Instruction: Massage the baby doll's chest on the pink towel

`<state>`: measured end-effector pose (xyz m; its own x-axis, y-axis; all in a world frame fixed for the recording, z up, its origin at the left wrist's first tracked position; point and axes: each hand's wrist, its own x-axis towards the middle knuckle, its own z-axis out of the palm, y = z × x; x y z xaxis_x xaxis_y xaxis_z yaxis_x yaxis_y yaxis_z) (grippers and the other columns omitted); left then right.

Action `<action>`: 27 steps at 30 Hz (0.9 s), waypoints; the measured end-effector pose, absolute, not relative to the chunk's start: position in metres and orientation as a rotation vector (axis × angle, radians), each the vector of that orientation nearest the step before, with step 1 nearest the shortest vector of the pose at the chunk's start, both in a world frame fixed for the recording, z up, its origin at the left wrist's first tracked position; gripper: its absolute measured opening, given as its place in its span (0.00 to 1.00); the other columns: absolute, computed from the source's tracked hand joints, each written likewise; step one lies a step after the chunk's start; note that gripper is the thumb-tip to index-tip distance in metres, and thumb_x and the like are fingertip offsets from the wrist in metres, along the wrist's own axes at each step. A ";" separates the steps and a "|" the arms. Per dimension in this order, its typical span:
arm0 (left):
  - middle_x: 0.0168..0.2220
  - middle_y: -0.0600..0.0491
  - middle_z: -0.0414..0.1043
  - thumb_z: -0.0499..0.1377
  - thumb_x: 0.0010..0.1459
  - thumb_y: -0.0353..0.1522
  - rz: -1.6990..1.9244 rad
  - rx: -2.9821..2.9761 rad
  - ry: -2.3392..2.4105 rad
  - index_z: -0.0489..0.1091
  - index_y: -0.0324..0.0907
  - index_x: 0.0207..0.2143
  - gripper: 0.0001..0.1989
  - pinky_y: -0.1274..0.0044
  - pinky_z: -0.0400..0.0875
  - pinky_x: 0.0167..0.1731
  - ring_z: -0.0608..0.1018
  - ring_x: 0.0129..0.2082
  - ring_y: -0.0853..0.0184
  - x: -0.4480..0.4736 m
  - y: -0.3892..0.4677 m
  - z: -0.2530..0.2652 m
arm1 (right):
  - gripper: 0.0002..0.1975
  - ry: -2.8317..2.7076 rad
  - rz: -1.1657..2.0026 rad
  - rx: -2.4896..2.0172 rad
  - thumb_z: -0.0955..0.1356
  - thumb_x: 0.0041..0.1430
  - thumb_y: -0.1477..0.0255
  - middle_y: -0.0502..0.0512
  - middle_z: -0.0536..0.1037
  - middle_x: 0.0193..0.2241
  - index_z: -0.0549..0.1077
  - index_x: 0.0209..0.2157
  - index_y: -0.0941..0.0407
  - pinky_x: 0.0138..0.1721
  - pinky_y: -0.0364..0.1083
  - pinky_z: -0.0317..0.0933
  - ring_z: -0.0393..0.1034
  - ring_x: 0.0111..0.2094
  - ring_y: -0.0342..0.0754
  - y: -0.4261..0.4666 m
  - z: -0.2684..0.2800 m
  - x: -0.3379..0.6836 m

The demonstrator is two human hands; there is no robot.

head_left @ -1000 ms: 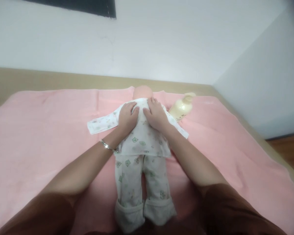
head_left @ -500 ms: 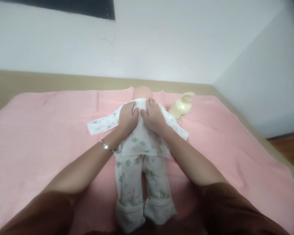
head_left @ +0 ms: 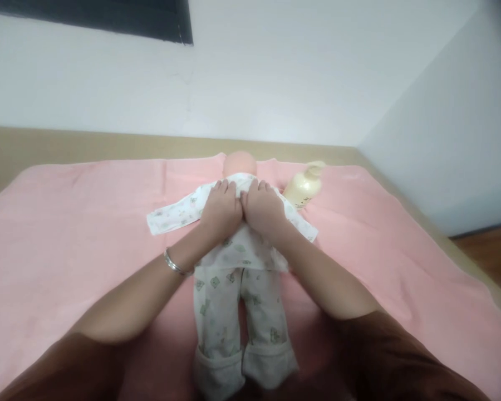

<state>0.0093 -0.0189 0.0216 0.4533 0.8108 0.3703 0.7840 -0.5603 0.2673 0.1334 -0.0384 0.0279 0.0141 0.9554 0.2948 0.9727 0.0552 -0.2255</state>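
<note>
A baby doll (head_left: 240, 162) lies on a pink blanket, its smooth bald head toward the wall. It wears a white printed long-sleeved top (head_left: 244, 253) and matching trousers (head_left: 219, 312) with turned-up cuffs. My left hand (head_left: 223, 209) rests on the left of the upper torso, fingers stretched toward the head. Beside it my right hand (head_left: 265, 209) lies the same way on the right, and the thumbs come together at the midline. Neither hand grips anything. No face shows on the doll, and the hands cover part of the top.
Right of the doll, a pale yellow pump bottle (head_left: 304, 186) leans over by the sleeve. The pink blanket (head_left: 83, 239) covers most of a tan surface (head_left: 108, 146), with a white wall (head_left: 275, 78) behind it. A dark panel (head_left: 108, 16) is at the upper left.
Both hands have moved inward, so the thumbs now meet over the middle of the top. The view has shifted slightly; the doll and bottle stay in place.
</note>
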 end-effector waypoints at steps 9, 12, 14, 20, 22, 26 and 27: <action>0.49 0.38 0.74 0.43 0.64 0.31 0.764 2.409 1.514 0.70 0.34 0.48 0.20 0.58 0.68 0.56 0.74 0.51 0.52 -0.001 0.011 0.019 | 0.22 -2.145 -0.092 -1.806 0.55 0.69 0.73 0.75 0.76 0.51 0.71 0.53 0.67 0.59 0.61 0.61 0.67 0.58 0.65 -0.055 0.036 0.124; 0.45 0.35 0.74 0.42 0.64 0.30 0.732 2.551 1.535 0.70 0.33 0.45 0.19 0.57 0.69 0.53 0.74 0.48 0.50 0.001 0.002 0.017 | 0.22 -2.072 0.016 -1.893 0.56 0.70 0.71 0.74 0.73 0.56 0.70 0.54 0.70 0.62 0.58 0.60 0.65 0.60 0.63 -0.037 0.040 0.133; 0.46 0.34 0.74 0.42 0.65 0.29 0.716 2.662 1.557 0.71 0.33 0.43 0.19 0.57 0.69 0.54 0.74 0.50 0.49 0.003 -0.009 0.017 | 0.24 -2.029 0.094 -1.940 0.57 0.70 0.68 0.75 0.71 0.59 0.68 0.56 0.72 0.62 0.57 0.58 0.64 0.61 0.64 -0.027 0.040 0.140; 0.44 0.34 0.74 0.43 0.63 0.23 0.628 2.887 1.438 0.74 0.32 0.41 0.19 0.55 0.64 0.60 0.73 0.53 0.48 0.006 -0.027 0.020 | 0.27 -2.114 0.047 -1.907 0.56 0.71 0.66 0.77 0.69 0.60 0.64 0.59 0.73 0.64 0.58 0.55 0.62 0.62 0.64 -0.023 0.037 0.146; 0.41 0.34 0.74 0.43 0.62 0.23 0.602 2.896 1.382 0.74 0.33 0.36 0.19 0.54 0.65 0.57 0.73 0.49 0.49 0.003 -0.018 0.020 | 0.25 -2.132 -0.005 -1.936 0.55 0.71 0.67 0.76 0.71 0.58 0.65 0.58 0.72 0.62 0.57 0.57 0.64 0.61 0.64 -0.030 0.038 0.142; 0.38 0.38 0.73 0.44 0.62 0.26 0.625 2.777 1.391 0.72 0.39 0.31 0.17 0.55 0.70 0.50 0.74 0.43 0.51 -0.004 0.006 0.016 | 0.25 -2.178 -0.144 -1.906 0.53 0.72 0.69 0.79 0.74 0.52 0.68 0.55 0.72 0.59 0.59 0.59 0.67 0.56 0.66 -0.050 0.042 0.126; 0.37 0.40 0.73 0.44 0.62 0.27 0.656 2.707 1.424 0.71 0.39 0.32 0.16 0.57 0.70 0.49 0.74 0.42 0.52 -0.005 0.009 0.016 | 0.24 -2.196 -0.174 -1.878 0.53 0.71 0.71 0.80 0.73 0.53 0.68 0.55 0.73 0.59 0.60 0.59 0.67 0.56 0.67 -0.055 0.043 0.123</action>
